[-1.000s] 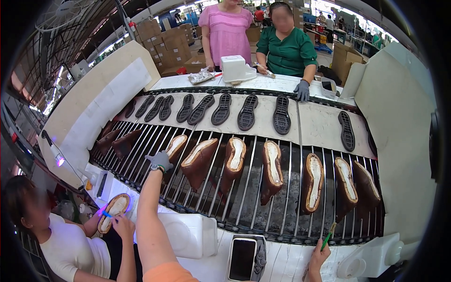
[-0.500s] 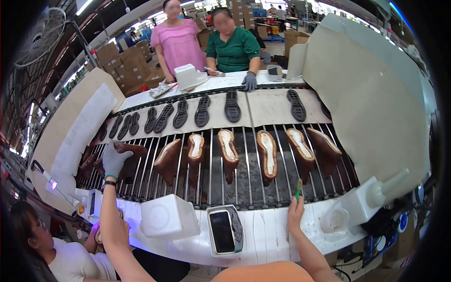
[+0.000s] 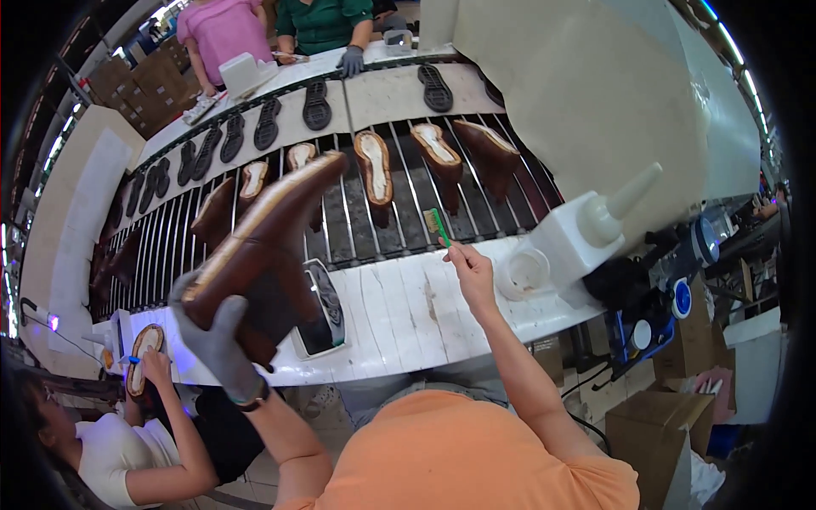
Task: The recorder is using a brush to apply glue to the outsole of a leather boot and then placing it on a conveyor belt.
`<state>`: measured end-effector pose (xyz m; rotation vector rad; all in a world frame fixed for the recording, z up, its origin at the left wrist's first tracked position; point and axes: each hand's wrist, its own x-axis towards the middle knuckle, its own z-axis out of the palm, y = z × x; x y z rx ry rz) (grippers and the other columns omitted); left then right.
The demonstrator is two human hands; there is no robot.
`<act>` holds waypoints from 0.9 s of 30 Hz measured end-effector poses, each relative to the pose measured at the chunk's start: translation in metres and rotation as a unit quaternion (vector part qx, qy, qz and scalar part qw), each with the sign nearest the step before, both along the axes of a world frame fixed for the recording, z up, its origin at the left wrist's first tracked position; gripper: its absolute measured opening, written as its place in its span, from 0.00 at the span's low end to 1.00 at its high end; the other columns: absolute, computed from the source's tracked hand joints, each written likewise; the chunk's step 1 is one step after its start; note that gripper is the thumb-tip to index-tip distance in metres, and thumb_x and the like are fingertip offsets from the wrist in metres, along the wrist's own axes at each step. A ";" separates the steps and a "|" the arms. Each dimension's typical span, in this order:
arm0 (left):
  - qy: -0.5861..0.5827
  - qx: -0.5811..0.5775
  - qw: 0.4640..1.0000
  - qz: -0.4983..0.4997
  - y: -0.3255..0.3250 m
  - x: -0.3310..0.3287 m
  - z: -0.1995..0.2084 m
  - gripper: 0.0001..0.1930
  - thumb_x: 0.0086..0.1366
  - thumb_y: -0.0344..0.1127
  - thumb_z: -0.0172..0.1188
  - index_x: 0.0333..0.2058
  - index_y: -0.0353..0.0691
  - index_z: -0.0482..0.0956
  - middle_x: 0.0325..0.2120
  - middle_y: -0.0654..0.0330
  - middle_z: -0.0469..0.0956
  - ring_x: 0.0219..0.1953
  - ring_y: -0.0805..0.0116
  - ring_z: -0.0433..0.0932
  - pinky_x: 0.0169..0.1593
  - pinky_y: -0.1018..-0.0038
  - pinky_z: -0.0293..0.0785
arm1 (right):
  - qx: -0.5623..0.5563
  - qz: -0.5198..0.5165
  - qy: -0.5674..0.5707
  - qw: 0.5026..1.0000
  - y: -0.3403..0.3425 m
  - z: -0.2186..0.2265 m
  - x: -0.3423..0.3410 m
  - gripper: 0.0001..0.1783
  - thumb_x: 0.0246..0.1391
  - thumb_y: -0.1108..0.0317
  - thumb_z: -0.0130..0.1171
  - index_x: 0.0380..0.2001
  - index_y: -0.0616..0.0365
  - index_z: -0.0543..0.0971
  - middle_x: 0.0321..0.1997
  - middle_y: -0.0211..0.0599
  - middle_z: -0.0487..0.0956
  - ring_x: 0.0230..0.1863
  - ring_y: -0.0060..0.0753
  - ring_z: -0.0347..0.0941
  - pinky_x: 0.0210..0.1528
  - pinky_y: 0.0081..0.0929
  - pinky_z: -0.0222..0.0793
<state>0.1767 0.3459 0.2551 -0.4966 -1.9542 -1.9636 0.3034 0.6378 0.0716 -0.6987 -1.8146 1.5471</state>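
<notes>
Boot, one, dark brown, pale sole face: boot (image 3: 276, 234) carried upside down and tilted above the near side of the counter (image 3: 408, 310), its far end raised toward the right. Held at its lower-left end by the left hand (image 3: 208, 340), grey-gloved, closed around it.

Brush, one, green-handled: brush (image 3: 438, 227) pinched by the handle in the bare right hand (image 3: 469, 270); bristles positioned over the near edge of the rod conveyor (image 3: 409, 215), well apart from the held boot.

Further boots (image 3: 374, 170): set in a row on the conveyor, most with pale soles exposed.

Soles (image 3: 317, 106), black, ridged: laid in a row behind the boots.

White bottle (image 3: 568, 240), spouted: lying on the counter, right of the right hand.

White tray (image 3: 339, 349): placed on the counter, partly hidden by the held boot.
</notes>
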 end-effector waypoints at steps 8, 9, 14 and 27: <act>0.149 -0.259 0.954 -0.039 0.084 0.065 -0.094 0.31 0.38 0.35 0.77 0.42 0.41 0.71 0.40 0.55 0.70 0.44 0.57 0.70 0.49 0.66 0.68 | 0.006 -0.069 -0.002 0.998 0.017 0.005 0.068 0.11 0.52 0.71 0.61 0.39 0.63 0.81 0.28 0.24 0.76 0.26 0.14 0.64 0.29 0.15 0.60; 0.170 -0.335 0.926 -0.024 0.085 0.071 -0.106 0.29 0.38 0.37 0.76 0.41 0.43 0.74 0.40 0.54 0.70 0.43 0.54 0.70 0.48 0.63 0.68 | 0.003 -0.077 0.008 0.997 0.015 0.005 0.070 0.09 0.53 0.72 0.61 0.37 0.64 0.80 0.25 0.21 0.74 0.25 0.13 0.64 0.28 0.14 0.59; 0.293 -0.402 0.833 -0.241 0.103 0.097 -0.141 0.16 0.47 0.43 0.68 0.36 0.50 0.79 0.35 0.60 0.70 0.42 0.56 0.69 0.53 0.58 0.63 | -0.206 -0.056 0.067 0.975 -0.012 0.027 0.058 0.08 0.60 0.70 0.53 0.41 0.59 0.77 0.27 0.24 0.75 0.17 0.07 0.57 0.16 0.09 0.48; 0.287 -0.282 0.841 -0.361 0.186 0.067 -0.205 0.07 0.53 0.37 0.60 0.30 0.42 0.80 0.27 0.60 0.79 0.33 0.57 0.75 0.46 0.65 0.72 | -0.274 0.308 -0.008 0.911 -0.111 0.034 -0.043 0.13 0.63 0.65 0.50 0.35 0.63 0.78 0.22 0.28 0.73 0.16 0.12 0.58 0.17 0.12 0.51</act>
